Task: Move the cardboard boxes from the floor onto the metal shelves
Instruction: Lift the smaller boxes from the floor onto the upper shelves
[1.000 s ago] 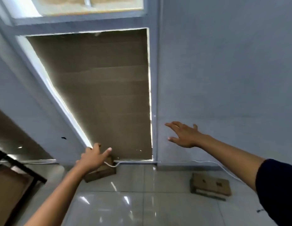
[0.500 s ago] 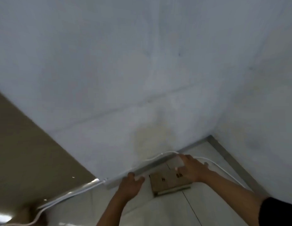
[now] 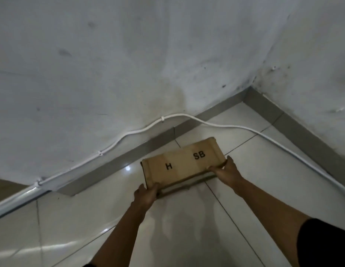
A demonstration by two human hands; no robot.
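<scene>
A flat brown cardboard box [image 3: 182, 162], printed with "H" and "SB" on top, lies low over the glossy tiled floor near a room corner. My left hand [image 3: 146, 193] grips its near left corner, fingers tucked under the edge. My right hand [image 3: 225, 170] grips the near right corner with the thumb on top. Whether the box still touches the floor is unclear. No metal shelves are in view.
A white wall [image 3: 129, 64] and grey skirting [image 3: 114, 168] stand just behind the box. A white cable [image 3: 187, 115] is clipped along the wall and trails across the floor tiles [image 3: 187, 228] at the right. A second wall closes the corner on the right.
The view has swung from a doorway to the room corner. Both hands have come down onto the box and taken hold of its near corners.
</scene>
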